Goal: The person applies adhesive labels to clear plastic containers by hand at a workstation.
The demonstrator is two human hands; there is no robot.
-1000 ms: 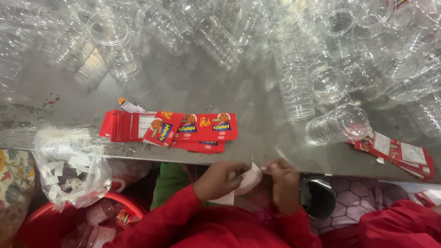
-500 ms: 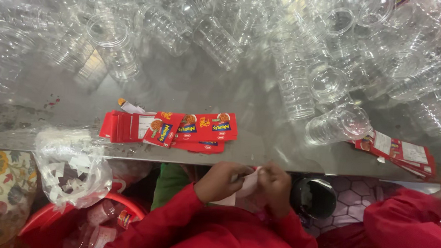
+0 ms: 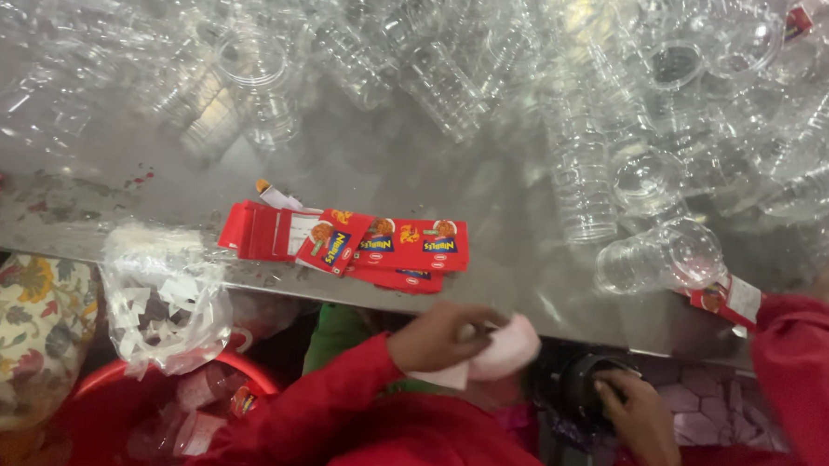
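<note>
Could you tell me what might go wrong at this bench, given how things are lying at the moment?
The loose red printed labels lie close to the front edge of the steel table, so a passing sleeve might sweep them off. The clear plastic jar lying on its side could roll towards that edge. The left hand holds a thin white backing strip while the right hand reaches down at a black round container, so the strip may crumple or slip.

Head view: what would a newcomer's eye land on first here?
A heap of clear plastic jars fills the far side of the steel table. Red printed labels lie near its front edge. Below, the left hand holds a pale piece; the right hand touches a dark round container.
</note>
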